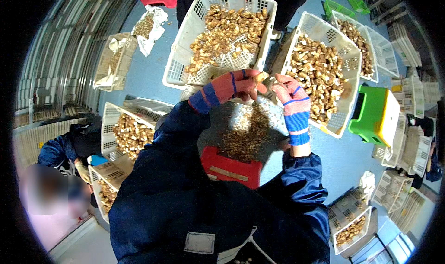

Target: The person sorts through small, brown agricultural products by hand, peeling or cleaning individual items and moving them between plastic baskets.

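My left hand (235,85), in a pinkish-orange knit glove with blue stripes, is closed around a small brown-and-cream mushroom (262,76). My right hand (292,96), in a matching glove, is close beside it with the fingertips pinched; what they hold is too small to make out. Both hands are above the near edge of a white slotted crate (170,74) partly filled with brown mushrooms (227,29). On my right, another white crate (354,62) is heaped with pale-cut mushrooms (317,74). Scraps (248,134) lie on the floor below my hands.
A red stool (232,167) is below me, and a green stool with a yellow edge (373,115) stands right. More mushroom crates (132,134) stand at left, near another person (65,145). A white cloth with scraps (149,32) lies on the blue floor.
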Tool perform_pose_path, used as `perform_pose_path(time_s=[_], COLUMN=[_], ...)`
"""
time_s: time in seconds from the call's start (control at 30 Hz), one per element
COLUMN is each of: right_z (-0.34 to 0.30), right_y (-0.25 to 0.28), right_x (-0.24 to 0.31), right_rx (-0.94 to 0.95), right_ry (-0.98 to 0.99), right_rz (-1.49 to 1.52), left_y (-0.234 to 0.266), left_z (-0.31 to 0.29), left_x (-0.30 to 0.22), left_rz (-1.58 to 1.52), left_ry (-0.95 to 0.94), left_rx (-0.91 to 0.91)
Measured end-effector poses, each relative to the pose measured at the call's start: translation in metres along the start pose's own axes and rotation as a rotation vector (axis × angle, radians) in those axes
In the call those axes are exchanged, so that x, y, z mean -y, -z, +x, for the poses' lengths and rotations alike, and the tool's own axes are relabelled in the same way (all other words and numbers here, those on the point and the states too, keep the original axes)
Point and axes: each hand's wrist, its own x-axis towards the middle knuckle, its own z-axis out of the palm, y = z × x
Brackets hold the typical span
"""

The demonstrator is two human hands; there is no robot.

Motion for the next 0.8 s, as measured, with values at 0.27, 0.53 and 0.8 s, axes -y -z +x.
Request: perform_pose_path(time_s=[0.27,0.53,0.8], right_z=[-0.006,-0.002,-0.004], right_y=[0.001,0.001,0.000], right_x=[0.015,0.010,0.000], right_rx=[0.005,-0.003,-0.027], right_ry=[-0.017,0.055,-0.051], right_rz=[0.003,-0.226,0.008], left_y=[-0.011,-0.021,-0.031], left_z=[0.018,0.015,0.013], left_x=[0.017,0.031,0.028], left_rz=[0.007,0.515,0.982], left_ry=[-0.006,-0.238,-0.449], left_rx=[0.202,-0.054,-0.181])
